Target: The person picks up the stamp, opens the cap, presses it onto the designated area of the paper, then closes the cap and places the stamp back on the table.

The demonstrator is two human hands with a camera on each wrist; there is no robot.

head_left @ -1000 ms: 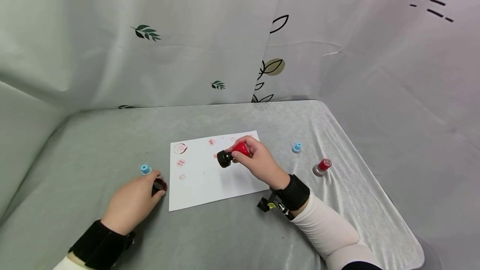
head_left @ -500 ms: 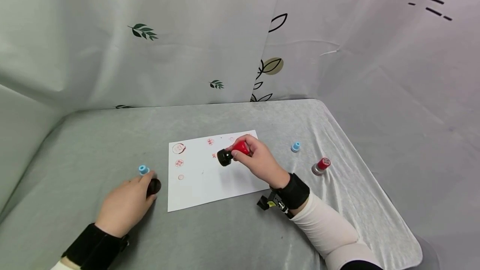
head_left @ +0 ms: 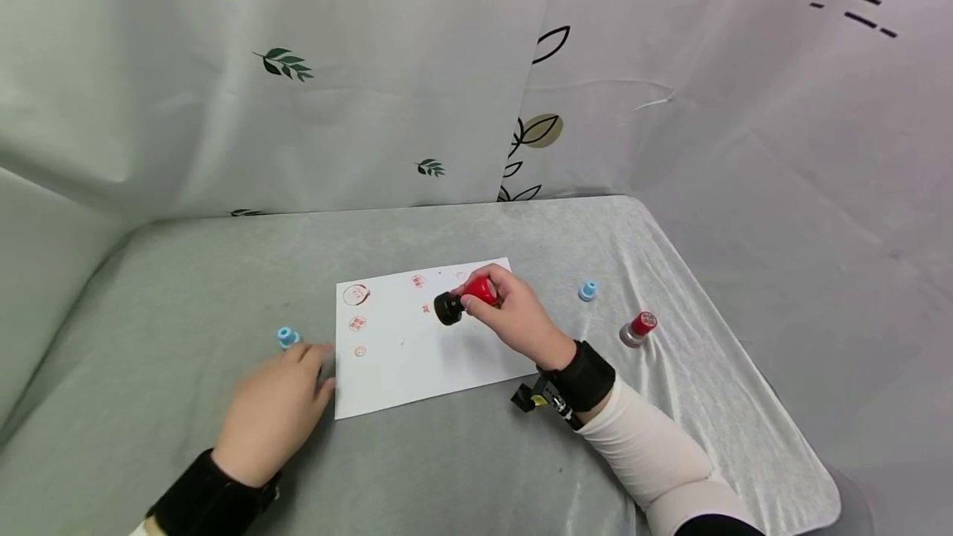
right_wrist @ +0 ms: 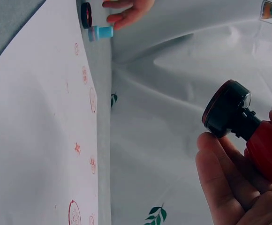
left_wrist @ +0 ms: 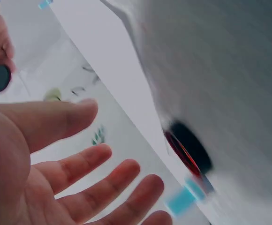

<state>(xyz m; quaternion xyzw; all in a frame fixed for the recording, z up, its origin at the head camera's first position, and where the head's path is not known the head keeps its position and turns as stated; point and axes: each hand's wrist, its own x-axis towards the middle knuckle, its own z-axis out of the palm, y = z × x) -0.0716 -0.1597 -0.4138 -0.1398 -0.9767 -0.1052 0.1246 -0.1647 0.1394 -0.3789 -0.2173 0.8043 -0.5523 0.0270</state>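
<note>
Over the white paper [head_left: 402, 379], my right hand [head_left: 514, 317] holds a stamp by its red handle [head_left: 479, 291]. Its round black head [right_wrist: 227, 108] is tilted off to the left, raised above the sheet. My left hand [head_left: 279, 399] is just left of the paper, its fingers spread and relaxed with nothing between them in the left wrist view. Near those fingertips a round black cap [left_wrist: 192, 149] with a red-stained inside lies on the cloth; in the head view the hand hides it. A small light-blue stamp [head_left: 287, 337] stands beside it.
Several red prints, such as a round face print [head_left: 356, 294], mark the paper's left and far parts. Right of the paper stand another light-blue stamp [head_left: 587, 290] and a red-topped stamp [head_left: 638, 328] with a clear base. A grey cloth [head_left: 417, 470] covers the table.
My left hand held the black cap, turned it over and shifted it slightly left; now the fingers have let go of it and moved right. The right hand with the stamp has barely moved.
</note>
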